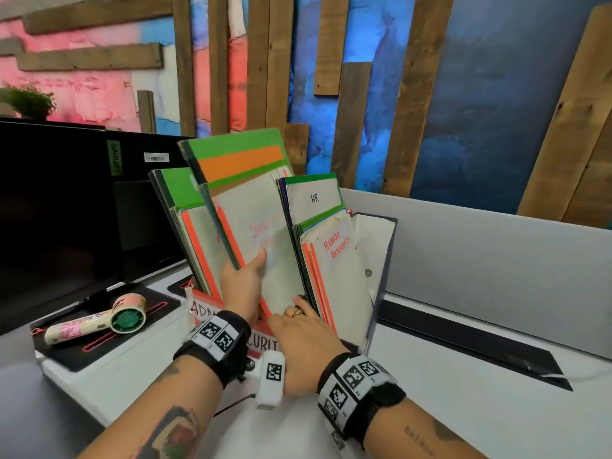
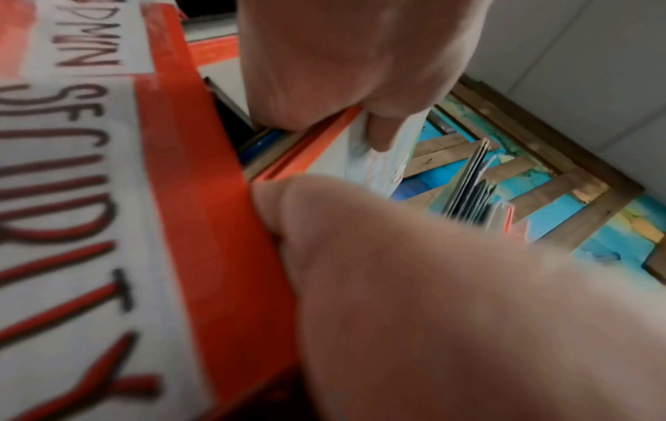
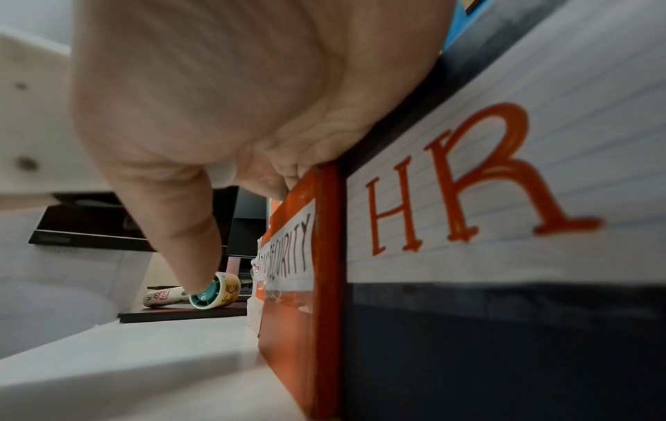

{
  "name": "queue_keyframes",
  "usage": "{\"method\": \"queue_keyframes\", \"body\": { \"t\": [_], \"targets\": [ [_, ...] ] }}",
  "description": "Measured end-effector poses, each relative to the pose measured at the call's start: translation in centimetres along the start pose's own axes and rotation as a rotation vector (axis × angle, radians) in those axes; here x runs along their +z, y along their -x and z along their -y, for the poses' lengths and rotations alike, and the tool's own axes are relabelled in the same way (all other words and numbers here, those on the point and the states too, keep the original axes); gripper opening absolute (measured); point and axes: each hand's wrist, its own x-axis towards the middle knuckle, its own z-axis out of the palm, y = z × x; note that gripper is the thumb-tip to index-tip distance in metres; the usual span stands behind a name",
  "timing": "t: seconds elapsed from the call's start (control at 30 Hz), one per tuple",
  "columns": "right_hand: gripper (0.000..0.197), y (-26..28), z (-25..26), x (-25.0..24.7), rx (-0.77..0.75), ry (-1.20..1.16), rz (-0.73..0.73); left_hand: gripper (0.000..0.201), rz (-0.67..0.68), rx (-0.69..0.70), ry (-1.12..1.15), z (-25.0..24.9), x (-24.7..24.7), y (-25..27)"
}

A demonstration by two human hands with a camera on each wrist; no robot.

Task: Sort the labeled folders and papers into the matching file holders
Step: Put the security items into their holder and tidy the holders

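A desk seen from above the person's forearms. At nine o'clock stands a black monitor [image 1: 56, 207], its back bearing a green strip whose lettering is too small to read. Below it, at eight o'clock, a small cream handheld fan [image 1: 99, 321] with a green grille and pink stickers lies on a black mat [image 1: 99, 342].

At centre stand three upright file holders, touching side by side. The leftmost, labelled "ADMIN", is packed with green and orange-edged folders. The middle one, an orange holder [image 2: 202, 199], carries a white label reading "SECURITY" in dark and red marker. The left hand [image 1: 241, 283] pinches a white sheet [image 1: 265, 236] with an orange border and faint red handwriting, seemingly "Security", thumb on its face, fingers curled behind; the sheet leans upright in the orange holder. The right hand [image 1: 304, 339], wearing a ring, rests on the holder's front rim at the sheet's lower edge; whether its fingers grip cannot be told.

At two o'clock, the dark HR holder [image 3: 504, 341] bears lined paper lettered "HR" in orange. Inside are a folder marked "HR" and a sheet reading "Human Resources".
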Motion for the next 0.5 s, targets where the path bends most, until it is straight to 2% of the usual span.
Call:
{"method": "queue_keyframes", "body": {
  "t": [0.1,0.23,0.37,0.5],
  "targets": [
    [0.059,0.2,-0.2,0.0,-0.003,-0.009,-0.023,0.023,0.104,0.010,-0.122,1.1,-0.3,0.6],
    [0.056,0.0,-0.3,0.2,-0.005,-0.043,-0.019,0.028,0.161,0.005,-0.247,0.8,-0.5,0.6],
    [0.055,0.2,-0.3,0.2,-0.006,-0.069,-0.032,0.048,0.188,-0.059,-0.477,1.0,-0.7,0.7],
    [0.063,0.5,-0.3,-0.5,-0.014,-0.098,-0.057,0.048,0.173,-0.033,-0.678,0.4,-0.8,2.1]
  ]
}}
